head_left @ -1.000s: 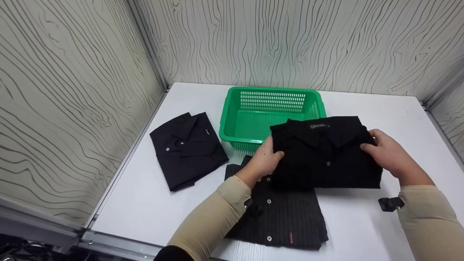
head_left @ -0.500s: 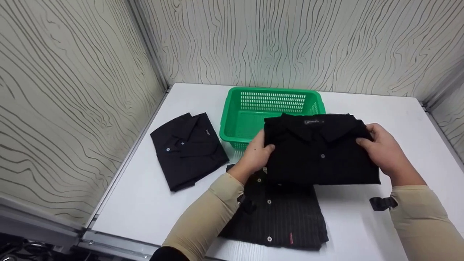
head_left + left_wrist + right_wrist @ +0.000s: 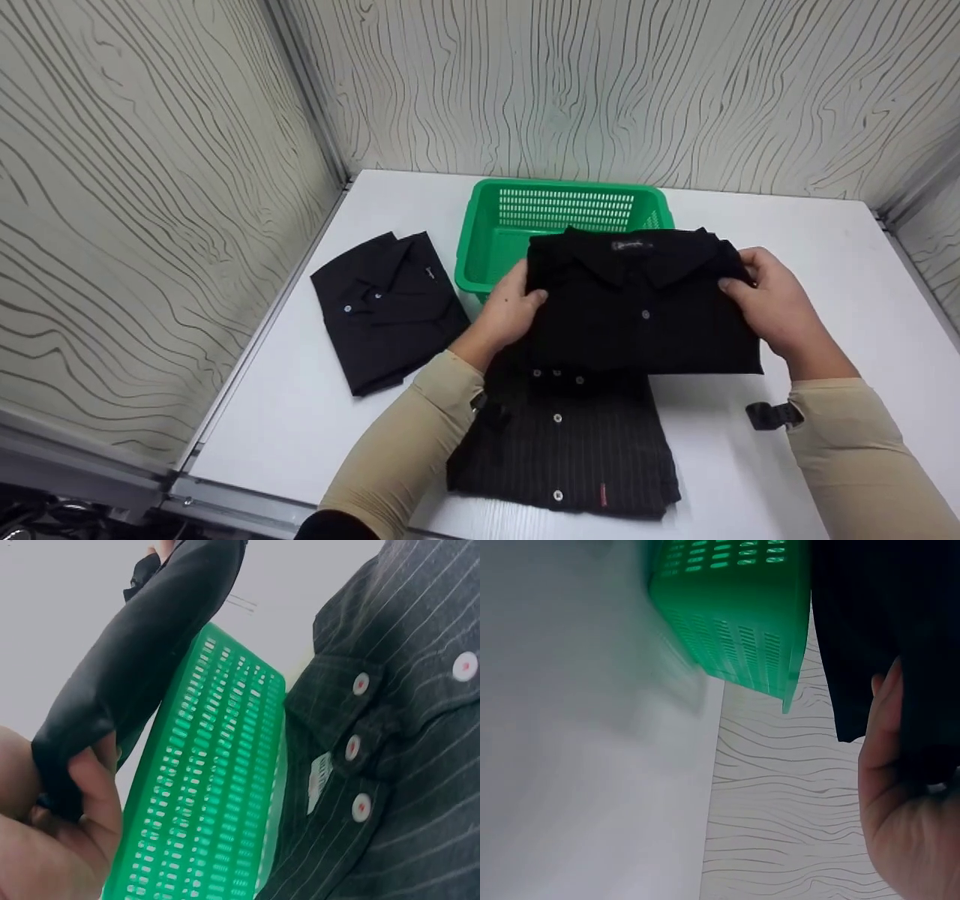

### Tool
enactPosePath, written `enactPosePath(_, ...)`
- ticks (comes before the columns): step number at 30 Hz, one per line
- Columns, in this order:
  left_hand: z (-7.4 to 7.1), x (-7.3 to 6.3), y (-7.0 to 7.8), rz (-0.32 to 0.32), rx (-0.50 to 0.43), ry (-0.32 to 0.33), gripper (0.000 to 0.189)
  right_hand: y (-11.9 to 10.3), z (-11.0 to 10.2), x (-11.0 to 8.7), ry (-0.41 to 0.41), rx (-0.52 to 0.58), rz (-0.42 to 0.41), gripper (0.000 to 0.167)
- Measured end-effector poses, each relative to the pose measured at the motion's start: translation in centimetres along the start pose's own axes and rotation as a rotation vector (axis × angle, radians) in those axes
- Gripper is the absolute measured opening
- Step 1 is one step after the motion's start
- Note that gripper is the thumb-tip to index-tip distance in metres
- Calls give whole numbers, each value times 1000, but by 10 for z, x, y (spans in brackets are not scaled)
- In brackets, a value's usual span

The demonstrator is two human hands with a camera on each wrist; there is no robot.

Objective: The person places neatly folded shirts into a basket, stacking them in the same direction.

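Note:
A folded black shirt, collar away from me and label showing, is held up between my two hands. My left hand grips its left edge, thumb on top; the left wrist view shows the fingers curled under the cloth. On the opposite edge, my right hand grips with its thumb above and fingers beneath. Below the held shirt, a pinstriped dark shirt with pale buttons and a small red tag lies folded on the table, its collar part hidden in the head view. The green basket behind is partly covered by the held shirt.
Another folded black shirt lies on the white table left of the basket. Patterned panels stand behind the table and along its left side. A metal rail runs along the table's front left.
Both hands have moved left and slightly away from me, carrying the black shirt with them. It now hangs more over the pinstriped shirt and the basket's front. The other shirts have stayed put.

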State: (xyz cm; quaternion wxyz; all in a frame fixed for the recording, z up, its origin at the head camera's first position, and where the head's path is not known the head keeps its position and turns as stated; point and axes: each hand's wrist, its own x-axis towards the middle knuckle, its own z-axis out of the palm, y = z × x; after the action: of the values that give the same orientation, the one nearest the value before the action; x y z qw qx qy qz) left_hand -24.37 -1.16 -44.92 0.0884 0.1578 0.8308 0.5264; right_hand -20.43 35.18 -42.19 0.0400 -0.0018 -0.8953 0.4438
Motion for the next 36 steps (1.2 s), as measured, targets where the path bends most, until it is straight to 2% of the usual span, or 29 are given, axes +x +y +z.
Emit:
enactPosePath(4, -9, 2, -2, 27, 11, 16, 63, -3, 7, 4, 6, 15, -4, 31)
enactPosePath(14, -30, 9, -4, 46, 36, 32, 65, -15, 20, 13, -13, 22, 0, 34)
enactPosePath(18, -38, 10, -6, 60, 19, 20, 65, -19, 25, 17, -19, 22, 1, 33)
enactPosePath(22, -46, 12, -7, 75, 56, 14, 65, -24, 29, 21, -27, 14, 1, 34)
enactPosePath(31, -57, 21, -7, 59, 120, 22, 62, -30, 34, 30, -17, 12, -2, 34)
enactPosePath(36, -63, 27, -8, 28, 114, 2, 64, -32, 37, 36, -18, 26, -1, 35)
